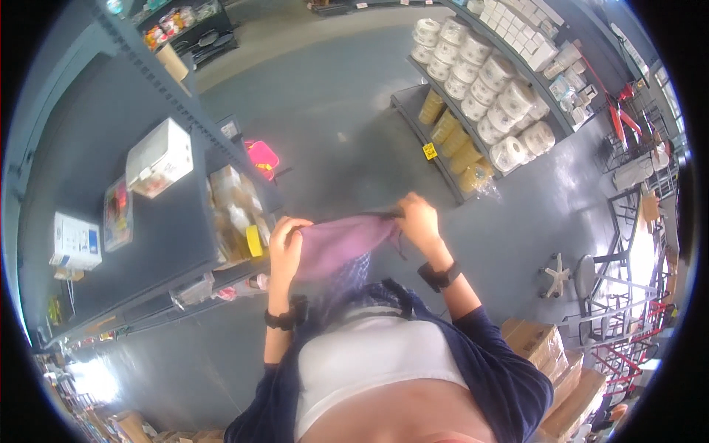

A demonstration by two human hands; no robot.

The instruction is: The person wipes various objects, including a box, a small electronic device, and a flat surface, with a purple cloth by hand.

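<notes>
A thin pinkish-purple piece of fabric (341, 242) with a dark strip along its upper edge is stretched out in front of my body. My left hand (288, 240) pinches its left upper corner. At the other end, my right hand (419, 220) is closed on the right upper corner, and a dark cord-like end dangles below it. I cannot tell whether the fabric is a bag or a garment. Both wrists wear black bands.
On my left stands a grey shelf (159, 221) carrying a white box (159, 157) and a blue-and-white box (75, 241). Ahead to the right, a rack holds stacked white rolls (484, 81) above yellow rolls (452, 140). Cardboard boxes (533, 341) sit at my right, near metal frames.
</notes>
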